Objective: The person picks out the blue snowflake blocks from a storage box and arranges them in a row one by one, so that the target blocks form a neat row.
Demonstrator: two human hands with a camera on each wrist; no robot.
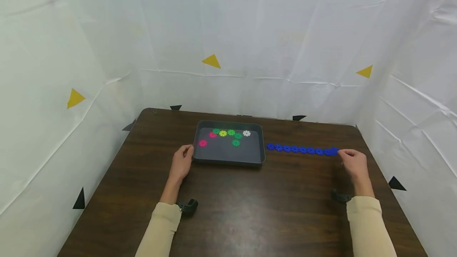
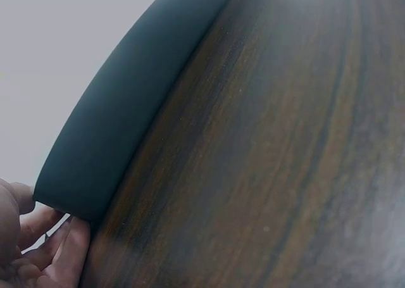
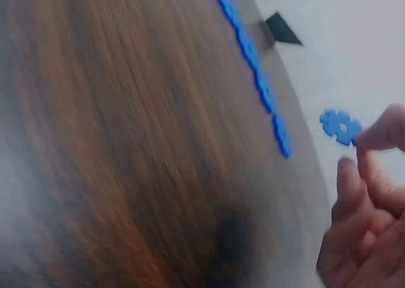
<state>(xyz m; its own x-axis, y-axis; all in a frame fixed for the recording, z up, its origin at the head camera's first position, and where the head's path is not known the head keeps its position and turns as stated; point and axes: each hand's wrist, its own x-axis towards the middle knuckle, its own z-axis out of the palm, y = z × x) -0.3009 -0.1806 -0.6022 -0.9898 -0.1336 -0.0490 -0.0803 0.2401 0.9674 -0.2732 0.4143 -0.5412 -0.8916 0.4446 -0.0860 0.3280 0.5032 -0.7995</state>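
My right hand [image 1: 354, 164] pinches a blue flower-shaped disc [image 3: 340, 126] between thumb and fingertips, raised over the table in the right wrist view. Just left of it, a row of blue flower-shaped discs [image 1: 302, 150] runs along the table to the right of the tray. My left hand [image 1: 182, 162] holds the left side of a dark grey tray [image 1: 228, 161], thumb at the rim and fingers against the outer wall in the left wrist view. Inside the tray lie loose flower-shaped discs: pink [image 1: 202, 143], yellow [image 1: 223, 133], white [image 1: 246, 133] and several green [image 1: 236, 142].
The dark wooden table [image 1: 228, 209] has rounded far corners. White sheeting [image 1: 250, 31] with yellow and black triangles stands behind it and at both sides. Each wrist wears a dark band [image 1: 189, 207].
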